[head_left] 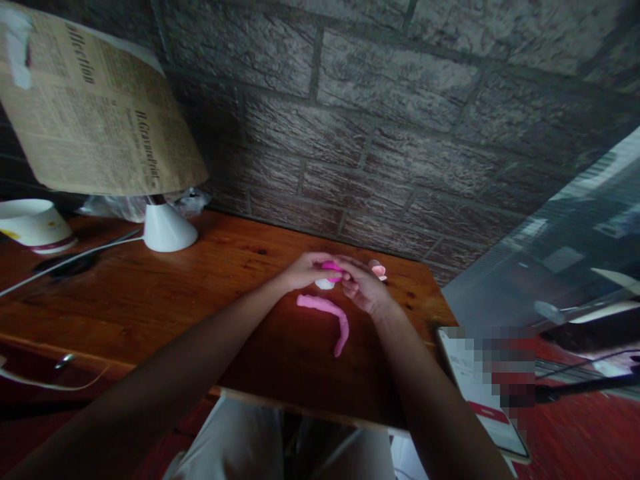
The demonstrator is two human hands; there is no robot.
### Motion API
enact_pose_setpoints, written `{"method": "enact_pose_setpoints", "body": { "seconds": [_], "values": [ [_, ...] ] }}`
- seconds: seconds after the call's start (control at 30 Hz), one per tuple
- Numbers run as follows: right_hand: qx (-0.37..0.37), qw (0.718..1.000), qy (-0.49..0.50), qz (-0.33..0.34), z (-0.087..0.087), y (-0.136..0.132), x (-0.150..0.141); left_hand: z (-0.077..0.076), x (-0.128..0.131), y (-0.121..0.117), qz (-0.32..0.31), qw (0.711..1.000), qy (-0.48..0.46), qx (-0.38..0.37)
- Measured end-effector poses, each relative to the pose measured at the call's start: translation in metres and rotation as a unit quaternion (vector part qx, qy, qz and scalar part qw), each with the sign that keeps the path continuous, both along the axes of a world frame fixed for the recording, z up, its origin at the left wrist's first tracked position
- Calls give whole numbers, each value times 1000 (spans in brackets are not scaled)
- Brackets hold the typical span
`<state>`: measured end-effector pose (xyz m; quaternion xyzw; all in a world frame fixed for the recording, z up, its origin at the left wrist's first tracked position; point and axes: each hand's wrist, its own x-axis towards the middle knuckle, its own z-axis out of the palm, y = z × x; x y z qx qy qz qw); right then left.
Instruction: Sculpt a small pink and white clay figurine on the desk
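Observation:
My left hand (311, 270) and my right hand (364, 283) meet above the wooden desk, with their fingers closed around a bright pink lump of modelling clay (332, 269). Just under the lump shows a small white piece (325, 284); whether it touches the clay I cannot tell. Nearer to me lies a long, curved roll of paler pink clay (327, 308), bending towards the desk's front edge. Close behind my right hand sits a small light-pink object (379, 269), partly hidden, its kind unclear.
On the left stand a lamp with a newspaper-print shade (110, 120) and a paper cup (37, 227). The lamp's white cord (75, 258) crosses the wooden desk (225, 267). A brick wall (300, 133) rises behind. At right is a tablet-like panel (493, 413), partly pixelated.

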<state>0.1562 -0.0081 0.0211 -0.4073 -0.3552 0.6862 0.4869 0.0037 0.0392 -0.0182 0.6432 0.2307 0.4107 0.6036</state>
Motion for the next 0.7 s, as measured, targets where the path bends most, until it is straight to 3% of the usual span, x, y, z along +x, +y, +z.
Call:
{"method": "enact_pose_setpoints", "body": {
  "seconds": [0.23, 0.5, 0.7],
  "values": [
    [-5, 1000, 6, 10, 1, -1, 3, 3, -1, -2, 10, 1000, 11, 5],
    [57, 992, -90, -67, -1, -2, 2, 2, -1, -2, 11, 1000, 10, 0],
    [41, 996, -59, -61, -2, -1, 0, 3, 0, -3, 6, 1000, -2, 1]
  ]
}}
